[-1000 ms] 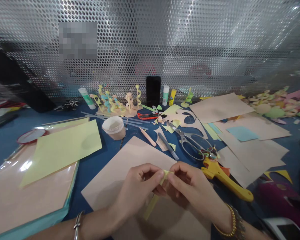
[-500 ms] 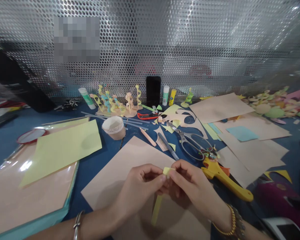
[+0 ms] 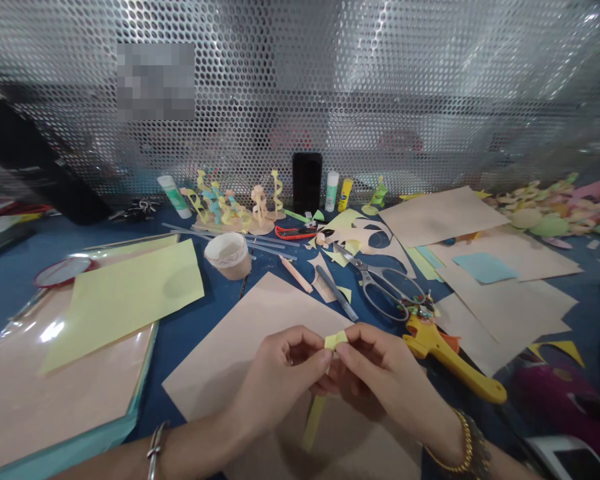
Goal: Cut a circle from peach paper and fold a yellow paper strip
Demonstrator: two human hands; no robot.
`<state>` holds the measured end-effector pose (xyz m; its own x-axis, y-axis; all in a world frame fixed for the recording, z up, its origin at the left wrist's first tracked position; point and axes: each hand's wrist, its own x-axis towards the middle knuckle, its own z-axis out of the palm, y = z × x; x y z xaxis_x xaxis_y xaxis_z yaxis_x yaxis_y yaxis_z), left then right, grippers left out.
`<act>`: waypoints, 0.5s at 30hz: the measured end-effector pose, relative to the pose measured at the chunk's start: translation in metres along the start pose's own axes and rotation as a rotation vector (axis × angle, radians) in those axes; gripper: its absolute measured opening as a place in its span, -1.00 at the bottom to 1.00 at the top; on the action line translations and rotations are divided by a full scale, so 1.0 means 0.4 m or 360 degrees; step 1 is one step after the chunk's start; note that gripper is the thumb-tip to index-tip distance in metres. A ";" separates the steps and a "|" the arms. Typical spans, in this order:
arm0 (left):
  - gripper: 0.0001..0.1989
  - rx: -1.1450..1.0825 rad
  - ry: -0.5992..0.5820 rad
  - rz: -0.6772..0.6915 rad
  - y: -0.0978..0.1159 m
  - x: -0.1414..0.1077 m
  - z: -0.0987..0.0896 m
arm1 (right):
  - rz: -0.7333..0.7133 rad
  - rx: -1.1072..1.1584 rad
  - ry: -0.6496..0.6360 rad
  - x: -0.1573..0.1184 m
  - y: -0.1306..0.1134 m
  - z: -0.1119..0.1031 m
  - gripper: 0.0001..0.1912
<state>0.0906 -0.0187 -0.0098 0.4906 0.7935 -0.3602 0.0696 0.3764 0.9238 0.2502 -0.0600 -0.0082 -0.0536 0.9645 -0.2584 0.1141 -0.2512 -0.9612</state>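
Between the fingertips of both hands is a narrow yellow paper strip (image 3: 336, 339), folded at its upper end. My left hand (image 3: 291, 363) pinches it from the left, thumb and forefinger together. From the right, my right hand (image 3: 380, 357) grips the same folded end between thumb and forefinger. The strip's loose tail (image 3: 315, 421) hangs below the fingers, over a large pale pink paper sheet (image 3: 230, 340). Its middle part is hidden behind the fingers.
Scissors (image 3: 385, 287), a grey pen (image 3: 337, 293) and a yellow-handled tool (image 3: 450, 360) lie beyond my right hand. A paper cup (image 3: 229, 256) stands ahead, with small paper figures (image 3: 230, 207) behind. Yellow paper (image 3: 135, 293) lies left; pink sheets (image 3: 505, 260) lie right.
The folded end of the yellow strip has tilted and shifted slightly left between my fingertips. Both hands stay in nearly the same place.
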 end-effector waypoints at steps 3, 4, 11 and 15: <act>-0.82 -0.0042 -0.0035 0.0004 0.004 -0.004 0.001 | -0.0006 -0.0021 0.0009 0.002 0.000 -0.001 -0.73; -0.81 -0.0058 -0.0041 -0.0001 0.004 -0.005 0.000 | -0.0004 -0.0028 0.0009 0.002 0.000 -0.001 -0.74; -0.79 0.0055 0.0031 0.0081 -0.010 0.002 -0.006 | -0.0053 -0.0102 -0.0011 0.000 -0.005 -0.004 -0.77; -0.79 -0.0002 0.0027 0.0067 -0.006 0.006 -0.008 | -0.0089 -0.0159 0.0016 -0.002 -0.002 -0.005 -0.79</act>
<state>0.0889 -0.0164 -0.0134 0.4783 0.8165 -0.3233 0.0484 0.3431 0.9381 0.2522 -0.0603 -0.0072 -0.0529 0.9778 -0.2030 0.2095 -0.1879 -0.9596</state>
